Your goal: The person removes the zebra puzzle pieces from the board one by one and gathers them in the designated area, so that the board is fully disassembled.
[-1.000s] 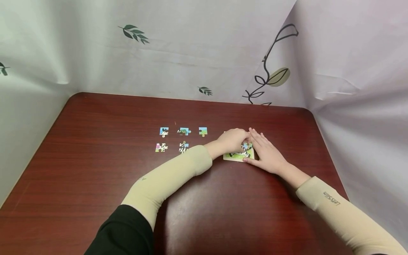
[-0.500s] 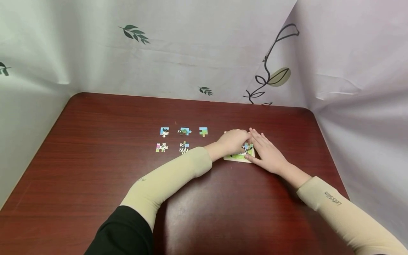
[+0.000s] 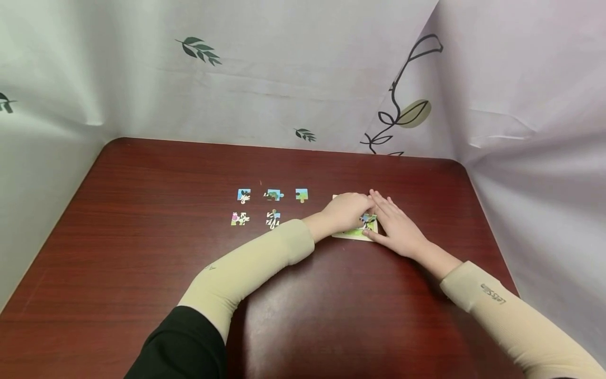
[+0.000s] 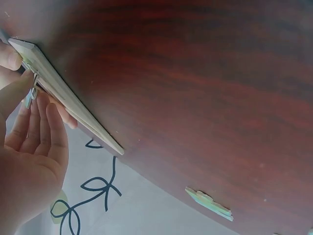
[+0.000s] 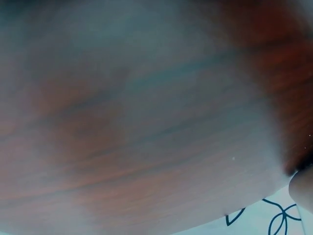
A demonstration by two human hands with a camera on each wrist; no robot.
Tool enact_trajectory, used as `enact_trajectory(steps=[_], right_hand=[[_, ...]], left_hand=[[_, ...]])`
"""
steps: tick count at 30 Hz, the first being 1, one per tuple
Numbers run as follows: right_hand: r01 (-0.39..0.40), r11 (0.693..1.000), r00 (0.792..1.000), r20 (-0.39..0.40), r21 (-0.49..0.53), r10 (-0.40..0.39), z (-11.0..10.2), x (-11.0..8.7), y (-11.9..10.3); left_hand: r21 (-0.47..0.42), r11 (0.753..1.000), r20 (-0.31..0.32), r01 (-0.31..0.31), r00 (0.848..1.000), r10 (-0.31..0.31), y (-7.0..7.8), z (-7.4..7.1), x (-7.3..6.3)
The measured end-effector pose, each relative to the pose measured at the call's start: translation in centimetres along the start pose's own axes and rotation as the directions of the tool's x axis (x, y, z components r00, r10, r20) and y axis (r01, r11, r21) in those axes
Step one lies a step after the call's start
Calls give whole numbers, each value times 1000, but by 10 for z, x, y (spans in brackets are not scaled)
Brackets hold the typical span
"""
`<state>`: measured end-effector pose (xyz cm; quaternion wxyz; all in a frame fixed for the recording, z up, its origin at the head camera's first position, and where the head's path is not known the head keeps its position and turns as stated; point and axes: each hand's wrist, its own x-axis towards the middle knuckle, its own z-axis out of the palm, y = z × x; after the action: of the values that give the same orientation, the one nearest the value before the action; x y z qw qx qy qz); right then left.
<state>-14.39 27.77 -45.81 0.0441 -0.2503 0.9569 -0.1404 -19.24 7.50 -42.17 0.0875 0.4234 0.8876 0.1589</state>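
Observation:
On the right half of the table lies a small puzzle board [image 3: 352,235] with a pale rim and a green printed picture. My left hand [image 3: 346,211] reaches over it from the left and covers much of it. In the left wrist view that hand pinches a small puzzle piece [image 4: 30,95] between thumb and fingers, tilted at the board's surface. The right hand [image 3: 402,230] lies along the board's right edge, fingers straight and thumb at the near corner. Only a bit of the right hand [image 5: 302,188] shows in the right wrist view.
Left of the board, loose puzzle pieces lie in two rows: three at the back, including a blue-green piece [image 3: 301,195], and a pink-and-white piece [image 3: 240,219] and a striped piece [image 3: 273,219] in front. Behind the brown table [image 3: 303,295] hangs a pale curtain [image 3: 265,95].
The left hand has shifted slightly nearer and right over the board, covering more of its picture. The right hand and the loose pieces stay in place.

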Motion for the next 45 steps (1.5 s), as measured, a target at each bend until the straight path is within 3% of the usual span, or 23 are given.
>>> enact_trajectory(steps=[12, 22, 33, 45], right_hand=[[-3, 1000, 1000, 3, 0, 3, 0, 1, 0], [-1, 1000, 1000, 7, -13, 1, 2, 1, 0], [10, 1000, 1000, -7, -15, -10, 1, 1, 1], [5, 1000, 1000, 7, -31, -5, 1, 1, 1]], left_hand=[[-126, 992, 9, -4, 1000, 5, -2, 2, 5], [-234, 971, 77, 41, 997, -24, -11, 1, 13], [-202, 978, 93, 60, 995, -42, -7, 2, 14], [-258, 965, 88, 43, 996, -21, -11, 1, 13]])
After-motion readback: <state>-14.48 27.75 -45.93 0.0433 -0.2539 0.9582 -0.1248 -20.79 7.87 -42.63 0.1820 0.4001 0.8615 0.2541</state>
